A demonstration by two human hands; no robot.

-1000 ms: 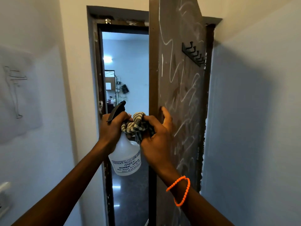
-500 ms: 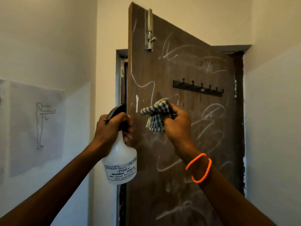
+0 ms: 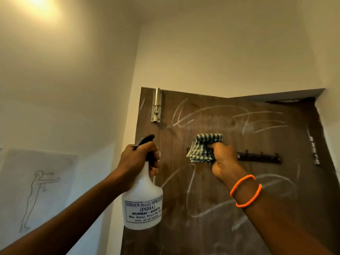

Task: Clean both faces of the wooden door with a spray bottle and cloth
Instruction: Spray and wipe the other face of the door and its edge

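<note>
Cream walls fill the upper frame above the brown wooden door (image 3: 211, 190) at lower right, scrawled with white chalk marks. Left of center, the left hand (image 3: 137, 161) grips the neck of a translucent white spray bottle (image 3: 143, 205), its contents unclear, arm raised from lower left. Beside it, the right hand (image 3: 223, 163) clutches a folded checked cloth (image 3: 203, 149) before the door's upper half.

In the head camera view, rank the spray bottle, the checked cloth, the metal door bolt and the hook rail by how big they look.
1. Spray bottle, though it is nearest.
2. Hook rail and checked cloth look alike; the rail is partly hidden.
3. Metal door bolt.
</note>
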